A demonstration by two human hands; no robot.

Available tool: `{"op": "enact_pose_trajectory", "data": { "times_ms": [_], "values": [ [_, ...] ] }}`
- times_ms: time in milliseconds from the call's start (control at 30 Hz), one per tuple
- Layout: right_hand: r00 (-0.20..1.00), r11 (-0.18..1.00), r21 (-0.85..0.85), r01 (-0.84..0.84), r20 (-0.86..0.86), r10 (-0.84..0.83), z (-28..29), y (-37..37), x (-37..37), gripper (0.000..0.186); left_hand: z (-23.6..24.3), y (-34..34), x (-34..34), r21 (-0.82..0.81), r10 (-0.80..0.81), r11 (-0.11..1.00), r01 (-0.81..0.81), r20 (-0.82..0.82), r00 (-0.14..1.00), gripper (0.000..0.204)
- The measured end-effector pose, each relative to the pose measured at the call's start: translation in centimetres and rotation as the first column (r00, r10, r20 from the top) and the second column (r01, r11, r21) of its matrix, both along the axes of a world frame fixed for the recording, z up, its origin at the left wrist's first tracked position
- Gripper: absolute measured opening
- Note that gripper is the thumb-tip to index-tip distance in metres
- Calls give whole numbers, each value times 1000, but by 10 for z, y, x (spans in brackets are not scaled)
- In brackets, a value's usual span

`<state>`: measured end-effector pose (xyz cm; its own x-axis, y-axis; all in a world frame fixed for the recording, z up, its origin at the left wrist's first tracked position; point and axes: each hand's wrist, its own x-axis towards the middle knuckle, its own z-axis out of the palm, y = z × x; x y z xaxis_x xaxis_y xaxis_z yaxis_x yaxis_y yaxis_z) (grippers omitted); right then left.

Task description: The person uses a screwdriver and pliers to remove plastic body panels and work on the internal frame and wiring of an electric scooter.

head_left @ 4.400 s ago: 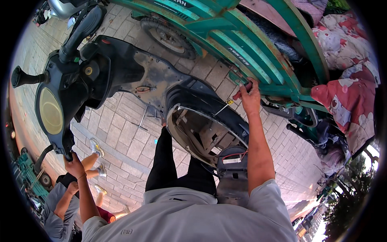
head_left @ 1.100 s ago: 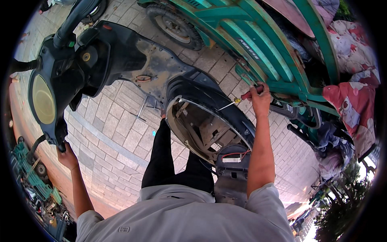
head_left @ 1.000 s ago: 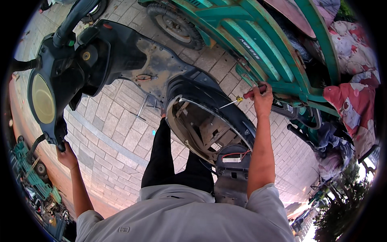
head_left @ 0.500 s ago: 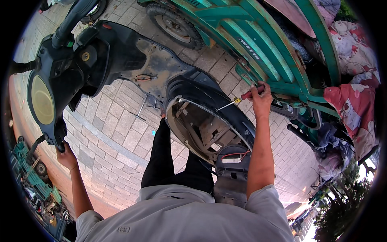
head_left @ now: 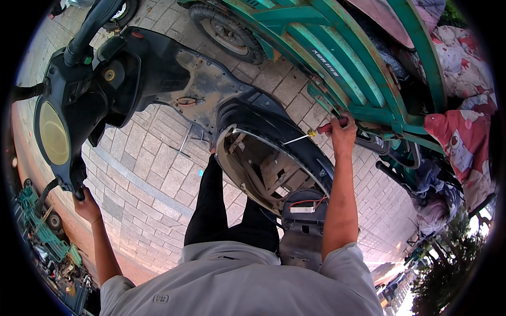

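I stand beside a black electric scooter (head_left: 247, 113) with its seat off, so its hollow storage well (head_left: 274, 176) lies exposed. My left hand (head_left: 88, 206) is closed around the end of the near handlebar grip (head_left: 79, 193). My right hand (head_left: 342, 135), out over the scooter's far side, grips a screwdriver (head_left: 326, 128) by its red handle. The screwdriver has a yellow collar, and its metal shaft points left; the tip meets the black side panel near the well's rim. A pair of pliers (head_left: 187, 101) with reddish handles lies on the dusty footboard (head_left: 203, 84).
A green cargo tricycle (head_left: 327, 58) stands close along the scooter's far side, its wheel (head_left: 226, 34) near the footboard. Patterned cloth (head_left: 458, 131) hangs from it. Behind the well, a white connector (head_left: 302, 209) with red wire sits on a black part. Paving bricks (head_left: 153, 163) cover the ground.
My right hand has turned slightly on the screwdriver handle and dropped a little in view. The scooter's front end has shifted slightly left. My left hand keeps its hold.
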<state>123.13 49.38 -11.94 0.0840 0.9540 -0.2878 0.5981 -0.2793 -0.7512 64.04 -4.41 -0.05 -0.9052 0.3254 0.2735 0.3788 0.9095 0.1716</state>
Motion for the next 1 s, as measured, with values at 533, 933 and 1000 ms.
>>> {"op": "enact_pose_trajectory", "data": {
  "times_ms": [533, 933, 1000],
  "values": [
    [993, 984, -137, 113, 59, -106, -11, -1, 17, 40, 2, 3, 2, 6, 15, 1000, -15, 16, 1000, 40],
    [818, 936, -83, -343, 464, 341, 43, 24, -48, 39, -2, -3, -2, 27, -17, 999, 16, 14, 1000, 39],
    [623, 910, -203, -361, 674, 397, 60, 29, -80, 43, -1, -3, -2, 5, 6, 1000, -6, 26, 1000, 39]
  ]
}}
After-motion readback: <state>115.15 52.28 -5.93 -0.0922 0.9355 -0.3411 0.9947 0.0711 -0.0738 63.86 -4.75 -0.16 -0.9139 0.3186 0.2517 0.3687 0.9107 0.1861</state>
